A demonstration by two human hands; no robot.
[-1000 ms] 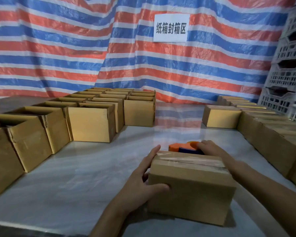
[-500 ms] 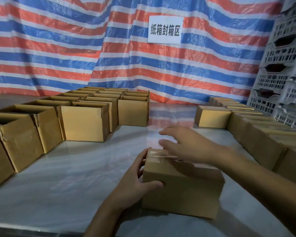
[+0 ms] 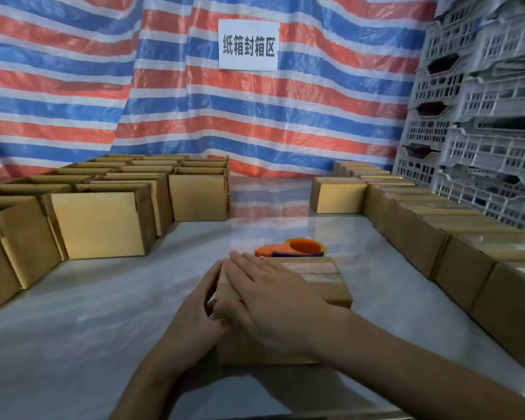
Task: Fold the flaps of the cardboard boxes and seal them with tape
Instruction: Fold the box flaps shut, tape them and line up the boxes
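Note:
A closed cardboard box (image 3: pixel 322 283) with a strip of clear tape along its top seam sits on the table in front of me. My right hand (image 3: pixel 270 298) lies flat on the box's top, fingers straight, pressing on its left end. My left hand (image 3: pixel 194 319) grips the box's left end, thumb on the near side. Just behind the box lies an orange and blue tape dispenser (image 3: pixel 294 248), free of both hands.
Several open-topped boxes (image 3: pixel 100 222) stand in rows on the left. Several closed, taped boxes (image 3: pixel 422 225) line the right side. Grey plastic crates (image 3: pixel 482 116) are stacked at the far right. A striped tarpaulin (image 3: pixel 134 86) hangs behind the grey table (image 3: pixel 88 328).
My right hand left the tape dispenser behind the box, swept left over the top and now presses flat on the taped seam. My left hand stayed on the box's left end.

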